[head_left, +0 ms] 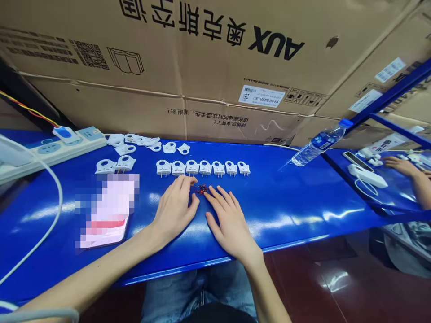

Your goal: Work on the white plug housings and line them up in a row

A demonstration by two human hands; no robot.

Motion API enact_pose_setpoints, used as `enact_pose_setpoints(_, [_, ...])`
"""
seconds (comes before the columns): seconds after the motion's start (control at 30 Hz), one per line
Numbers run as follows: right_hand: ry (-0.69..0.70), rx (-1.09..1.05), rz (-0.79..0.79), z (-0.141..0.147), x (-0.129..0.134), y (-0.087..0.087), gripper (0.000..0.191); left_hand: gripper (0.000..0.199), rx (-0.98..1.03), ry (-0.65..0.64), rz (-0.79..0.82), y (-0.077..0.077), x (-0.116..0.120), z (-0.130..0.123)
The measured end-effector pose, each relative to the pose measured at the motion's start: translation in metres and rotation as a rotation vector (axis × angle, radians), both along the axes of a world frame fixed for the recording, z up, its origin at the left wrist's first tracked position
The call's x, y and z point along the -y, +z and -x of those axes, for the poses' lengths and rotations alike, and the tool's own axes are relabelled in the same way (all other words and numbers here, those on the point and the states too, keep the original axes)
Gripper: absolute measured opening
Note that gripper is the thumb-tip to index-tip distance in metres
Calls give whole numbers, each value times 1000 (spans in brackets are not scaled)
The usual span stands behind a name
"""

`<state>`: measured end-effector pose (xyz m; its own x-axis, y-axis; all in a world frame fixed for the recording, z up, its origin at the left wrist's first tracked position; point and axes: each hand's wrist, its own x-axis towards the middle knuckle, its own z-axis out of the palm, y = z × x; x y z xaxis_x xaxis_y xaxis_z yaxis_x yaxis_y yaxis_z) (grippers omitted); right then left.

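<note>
A small heap of red and black pieces [201,189], too small to make out exactly, lies on the blue tabletop between my hands. My left hand [175,204] rests just left of the heap, fingers bent forward and thumb apart, with nothing visible in it. On the other side, my right hand [229,220] lies flat with its fingers stretched out, the fingertips at the heap's edge. Beyond my hands stands a row of several white two-pin plug housings [192,167], each with a ring-shaped top. My left fingertips are close to the row and partly cover one housing's pins.
More white plug housings [125,163] and loose ring-topped covers [141,140] sit at the back left. A phone [109,211] lies left of my arm, near a power strip [50,148]. A water bottle [321,142] leans by the blue frame; another person's hand [402,166] is beyond.
</note>
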<state>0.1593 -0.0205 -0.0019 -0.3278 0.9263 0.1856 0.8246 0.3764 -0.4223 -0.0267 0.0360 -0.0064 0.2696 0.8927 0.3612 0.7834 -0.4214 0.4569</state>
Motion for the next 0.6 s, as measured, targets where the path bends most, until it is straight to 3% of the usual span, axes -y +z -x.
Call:
enact_pose_setpoints(0.13, [15, -12, 34, 1, 0, 4, 41, 39, -105, -22, 20, -1, 0, 0])
enact_pose_setpoints(0.6, [38, 26, 27, 2, -1, 2, 51, 25, -108, -46, 57, -2, -1, 2])
